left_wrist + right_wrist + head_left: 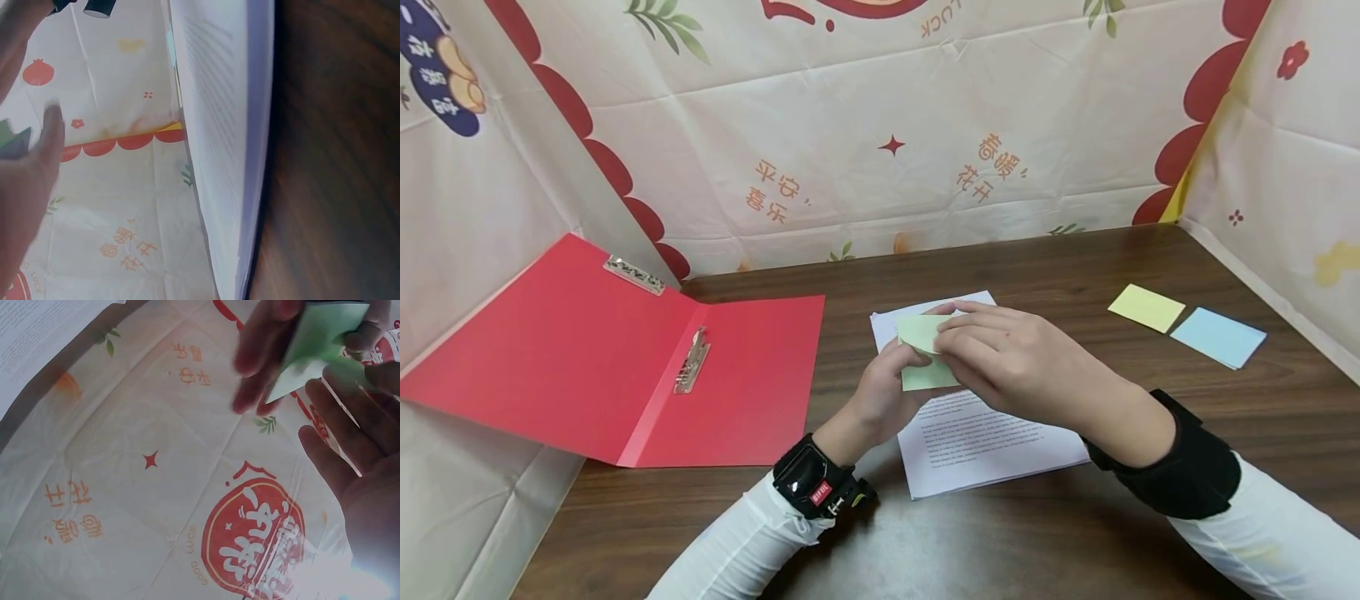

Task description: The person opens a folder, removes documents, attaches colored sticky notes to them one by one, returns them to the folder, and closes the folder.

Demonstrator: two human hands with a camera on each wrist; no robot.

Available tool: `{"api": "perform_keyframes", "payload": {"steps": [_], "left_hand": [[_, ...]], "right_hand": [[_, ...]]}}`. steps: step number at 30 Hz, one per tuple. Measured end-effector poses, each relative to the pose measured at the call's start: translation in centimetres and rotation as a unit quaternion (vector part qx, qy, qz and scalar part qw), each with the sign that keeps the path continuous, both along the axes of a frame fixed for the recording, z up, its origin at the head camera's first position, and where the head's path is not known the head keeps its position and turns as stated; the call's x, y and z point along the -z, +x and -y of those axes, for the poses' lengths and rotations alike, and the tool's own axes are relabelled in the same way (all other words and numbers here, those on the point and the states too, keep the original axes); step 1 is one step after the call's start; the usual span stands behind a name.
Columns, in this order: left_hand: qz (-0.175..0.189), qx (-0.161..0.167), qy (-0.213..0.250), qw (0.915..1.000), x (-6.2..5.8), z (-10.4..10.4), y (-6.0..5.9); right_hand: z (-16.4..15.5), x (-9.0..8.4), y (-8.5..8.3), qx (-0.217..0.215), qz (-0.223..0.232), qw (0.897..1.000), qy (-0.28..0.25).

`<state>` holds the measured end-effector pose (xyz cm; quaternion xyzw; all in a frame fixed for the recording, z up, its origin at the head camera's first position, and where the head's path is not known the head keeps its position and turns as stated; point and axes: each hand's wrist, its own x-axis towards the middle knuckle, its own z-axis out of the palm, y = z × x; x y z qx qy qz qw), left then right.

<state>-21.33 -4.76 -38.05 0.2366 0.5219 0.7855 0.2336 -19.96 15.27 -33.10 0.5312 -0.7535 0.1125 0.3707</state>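
Observation:
Above a stack of printed paper, my left hand holds a pad of light green sticky notes, thumb across its front. The fingers of my right hand pinch the pad's top sheet, which bends away from the notes beneath. In the right wrist view, the green pad sits between both hands, and a curved sheet lifts from it toward my right hand. Only part of my left hand shows in the left wrist view, at the left edge, with a bit of green beside the thumb.
An open red folder with metal clips lies left of the paper, its cover leaning on the side cloth. At the right lie a yellow sticky note pad and a blue one. Printed cloth walls off the wooden table's back and sides.

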Motion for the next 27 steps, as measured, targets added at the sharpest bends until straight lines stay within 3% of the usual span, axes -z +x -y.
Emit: {"api": "perform_keyframes", "payload": {"steps": [4,9,14,19,24,27], "left_hand": [[0.012,-0.034,-0.007,0.9993,0.3,-0.1,-0.1],[0.040,-0.023,0.033,0.9984,0.4,0.0,-0.2],[0.055,0.001,0.063,0.9965,0.2,0.0,-0.2],[0.067,0.000,0.071,0.9952,-0.4,0.2,-0.1],[0.071,0.007,0.098,0.9926,-1.2,0.5,-0.3],[0.061,-0.001,0.109,0.9922,-1.5,1.0,-0.8]], "right_hand": [[0.1,0.0,0.2,0.012,-0.025,1.000,-0.012],[0.0,-0.4,0.6,0.013,-0.034,0.999,-0.025],[-0.3,-1.4,0.9,0.019,-0.004,0.999,-0.047],[-0.8,-2.4,1.3,0.053,0.014,0.995,-0.085],[-1.6,-2.8,1.3,0.090,0.042,0.979,-0.180],[-2.3,-2.9,0.9,0.114,0.033,0.966,-0.228]]}}
